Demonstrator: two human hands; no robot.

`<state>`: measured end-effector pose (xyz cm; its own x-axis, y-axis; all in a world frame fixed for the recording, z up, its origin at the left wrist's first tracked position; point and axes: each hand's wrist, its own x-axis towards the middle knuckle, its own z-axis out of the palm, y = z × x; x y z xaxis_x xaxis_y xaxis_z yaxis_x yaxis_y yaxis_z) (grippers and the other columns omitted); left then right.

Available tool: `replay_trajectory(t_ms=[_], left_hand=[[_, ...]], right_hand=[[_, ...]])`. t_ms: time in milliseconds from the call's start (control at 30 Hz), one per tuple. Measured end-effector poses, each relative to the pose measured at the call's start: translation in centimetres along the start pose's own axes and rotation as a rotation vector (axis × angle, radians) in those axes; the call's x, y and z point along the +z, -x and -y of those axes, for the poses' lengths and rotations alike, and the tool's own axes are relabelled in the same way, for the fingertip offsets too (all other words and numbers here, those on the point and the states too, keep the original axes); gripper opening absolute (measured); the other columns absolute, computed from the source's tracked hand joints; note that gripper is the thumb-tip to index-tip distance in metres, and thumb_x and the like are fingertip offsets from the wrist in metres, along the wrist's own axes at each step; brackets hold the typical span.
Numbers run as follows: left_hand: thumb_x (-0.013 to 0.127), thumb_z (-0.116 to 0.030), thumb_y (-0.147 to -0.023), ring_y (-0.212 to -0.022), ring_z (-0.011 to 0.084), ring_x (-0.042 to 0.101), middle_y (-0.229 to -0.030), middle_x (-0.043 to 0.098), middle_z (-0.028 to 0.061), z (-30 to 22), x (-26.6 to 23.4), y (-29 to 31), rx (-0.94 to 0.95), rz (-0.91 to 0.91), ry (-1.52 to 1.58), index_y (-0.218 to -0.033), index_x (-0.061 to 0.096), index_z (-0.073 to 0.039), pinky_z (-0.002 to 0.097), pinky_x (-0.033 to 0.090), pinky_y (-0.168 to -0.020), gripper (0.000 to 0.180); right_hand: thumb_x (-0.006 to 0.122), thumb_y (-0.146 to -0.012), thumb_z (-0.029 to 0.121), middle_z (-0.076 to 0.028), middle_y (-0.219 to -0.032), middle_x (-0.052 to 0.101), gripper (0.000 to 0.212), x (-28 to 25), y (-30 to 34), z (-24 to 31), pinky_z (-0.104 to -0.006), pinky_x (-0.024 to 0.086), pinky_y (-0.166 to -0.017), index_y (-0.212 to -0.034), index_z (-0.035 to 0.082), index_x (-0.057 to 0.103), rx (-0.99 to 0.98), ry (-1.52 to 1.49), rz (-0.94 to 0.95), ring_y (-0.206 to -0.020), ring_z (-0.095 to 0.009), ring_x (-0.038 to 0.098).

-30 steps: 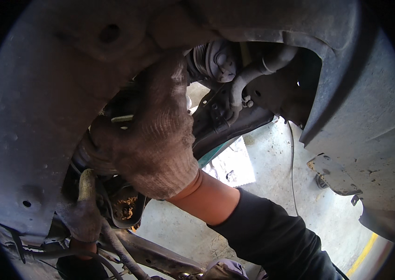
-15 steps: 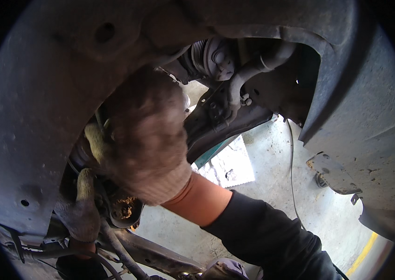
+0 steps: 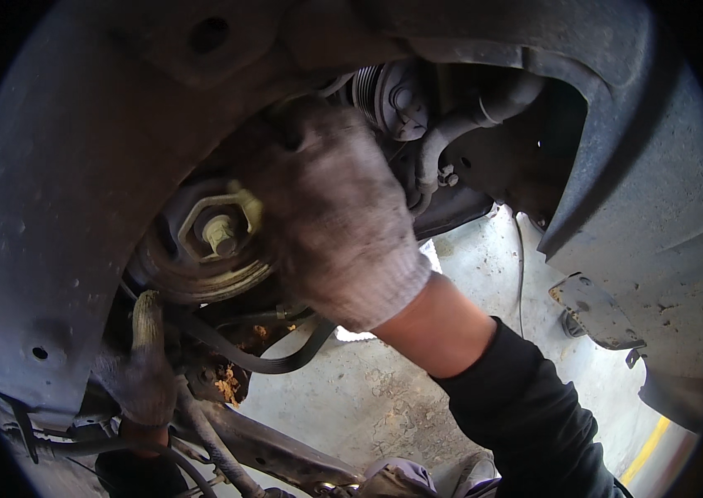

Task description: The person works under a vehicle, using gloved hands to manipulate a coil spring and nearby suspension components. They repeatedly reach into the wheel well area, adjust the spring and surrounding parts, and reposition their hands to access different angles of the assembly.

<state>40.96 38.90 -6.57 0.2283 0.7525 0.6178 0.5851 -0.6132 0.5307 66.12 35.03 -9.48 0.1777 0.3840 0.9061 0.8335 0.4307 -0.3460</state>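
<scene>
The right hand (image 3: 339,220), in a brownish-grey knitted glove blurred at the knuckles, reaches up into a dark opening; its fingers are largely hidden, so I cannot tell whether they are spread or closed on something. The left hand (image 3: 139,378), in a similar knitted glove, is lower down on the left, with one yellowish-grey finger pointing upward; what it grips, if anything, cannot be told either. Just left of the right hand and above the left hand sits a round, dark, grooved metal pulley (image 3: 202,286) with a six-sided recess and a dull yellowish bolt (image 3: 220,236) at its middle. A slack loop of flat black belt (image 3: 272,363) hangs beneath the right hand, to the right of the left hand, with crumbly orange-brown debris (image 3: 227,387) just below it.

Above the right hand is a smaller grey ribbed pulley (image 3: 399,100), and to its right a bent grey pipe (image 3: 438,145). A curved dark-grey wheel-arch panel (image 3: 44,232) surrounds the opening, left of both hands and over them. Beyond the right forearm's black sleeve (image 3: 526,411) are a pale, stained floor (image 3: 351,394), a thin dark cable (image 3: 521,274) and a dirty metal bracket (image 3: 596,307)
</scene>
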Motion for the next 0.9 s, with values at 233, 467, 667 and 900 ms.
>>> replay_trajectory(t_ms=[233,467,667,900], left_hand=[[0.066,-0.023,-0.099,-0.122,0.032,0.063,-0.139,0.06,0.023,-0.2,-0.2,0.0,0.069,-0.024,-0.132,-0.14,0.054,0.006,0.0411,0.053,-0.103,0.051],[0.065,-0.02,-0.101,-0.115,0.0291,0.067,-0.133,0.065,0.0213,0.2,-0.6,0.4,0.02,-0.043,-0.149,-0.138,0.057,0.006,0.0383,0.055,-0.1,0.046],[0.077,-0.014,-0.092,-0.116,0.0288,0.059,-0.132,0.062,0.0192,0.5,-1.1,0.4,-0.071,-0.061,-0.145,-0.131,0.06,0.004,0.0424,0.046,-0.103,0.046],[0.068,-0.016,-0.099,-0.113,0.0262,0.064,-0.133,0.065,0.0193,0.1,-0.9,0.0,0.261,-0.049,-0.332,-0.132,0.062,0.006,0.0384,0.051,-0.1,0.04]], right_hand=[[0.066,-0.083,0.013,-0.015,-0.109,0.067,0.034,0.4,-0.5,-0.5,-0.0413,0.055,-0.087,-0.117,0.007,0.071,0.025,0.098,0.06,-0.105,-0.03,0.064],[0.066,-0.085,0.018,-0.015,-0.108,0.07,0.027,1.5,-0.7,0.5,-0.0455,0.056,-0.086,-0.107,0.008,0.076,-0.043,0.154,-0.204,-0.104,-0.031,0.066],[0.065,-0.082,0.014,-0.012,-0.103,0.068,0.025,0.1,-0.6,0.3,-0.0401,0.056,-0.081,-0.104,0.011,0.077,0.042,0.2,-0.006,-0.097,-0.029,0.065],[0.066,-0.075,0.0,-0.007,-0.108,0.068,0.051,-0.2,0.6,-1.4,-0.0358,0.057,-0.076,-0.123,0.017,0.071,0.047,0.216,-0.054,-0.093,-0.026,0.066]])
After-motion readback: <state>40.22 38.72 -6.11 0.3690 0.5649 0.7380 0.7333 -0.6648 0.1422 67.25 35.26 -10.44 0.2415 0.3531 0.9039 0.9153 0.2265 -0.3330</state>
